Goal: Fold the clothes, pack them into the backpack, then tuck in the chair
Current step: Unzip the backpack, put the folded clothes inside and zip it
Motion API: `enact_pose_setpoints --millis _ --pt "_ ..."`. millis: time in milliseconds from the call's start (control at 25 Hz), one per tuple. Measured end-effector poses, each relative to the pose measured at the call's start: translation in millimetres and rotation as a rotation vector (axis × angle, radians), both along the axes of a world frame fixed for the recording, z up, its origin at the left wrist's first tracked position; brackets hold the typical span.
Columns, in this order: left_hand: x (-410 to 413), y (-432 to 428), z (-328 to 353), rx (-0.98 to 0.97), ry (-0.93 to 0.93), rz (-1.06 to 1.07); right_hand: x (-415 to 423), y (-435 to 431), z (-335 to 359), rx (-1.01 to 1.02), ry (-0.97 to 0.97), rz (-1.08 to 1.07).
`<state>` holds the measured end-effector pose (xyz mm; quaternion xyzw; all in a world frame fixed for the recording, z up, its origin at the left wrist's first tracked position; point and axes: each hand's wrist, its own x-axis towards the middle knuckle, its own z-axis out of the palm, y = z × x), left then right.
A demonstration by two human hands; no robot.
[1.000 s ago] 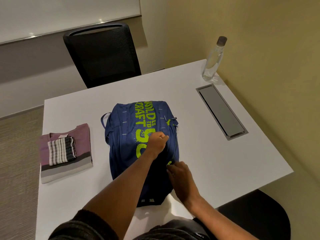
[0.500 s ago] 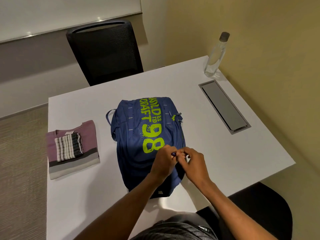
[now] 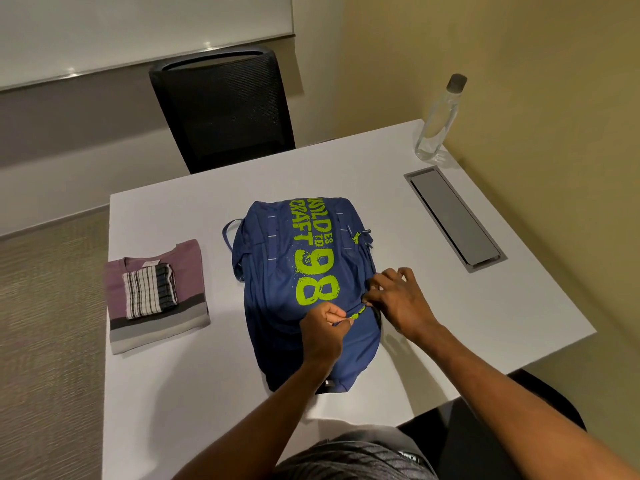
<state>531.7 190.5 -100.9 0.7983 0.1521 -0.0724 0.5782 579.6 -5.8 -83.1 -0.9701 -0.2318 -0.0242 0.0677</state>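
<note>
A blue backpack with green lettering lies flat in the middle of the white table. My left hand pinches a green zipper pull near the bag's lower right. My right hand grips the backpack fabric just beside that zipper. To the left lies a folded purple and grey shirt with a small folded striped cloth on top. A black chair stands at the table's far side. Another dark chair is under me at the lower right.
A clear water bottle stands at the table's far right corner by the yellow wall. A grey cable hatch is set into the tabletop on the right. Carpet lies to the left of the table.
Both hands met at the backpack's zipper. My left hand now pulls the green zipper pull towards me while my right hand has shifted right, holding the fabric. The view has moved closer.
</note>
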Motion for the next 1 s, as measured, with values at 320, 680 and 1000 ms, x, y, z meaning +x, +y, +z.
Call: enact_pose_setpoints --millis 320,680,1000 --pt "-15.2 67.9 5.7 0.066 0.035 0.066 0.9 -1.6 -3.4 0.166 -0.103 -0.235" --pt "-27.9 105.4 27.1 0.118 -0.063 -0.026 -22.5 40.8 14.5 0.392 -0.035 -0.166" --pt "-24.9 114.0 25.7 0.123 -0.187 -0.075 -27.3 112.7 5.3 0.046 0.049 0.056"
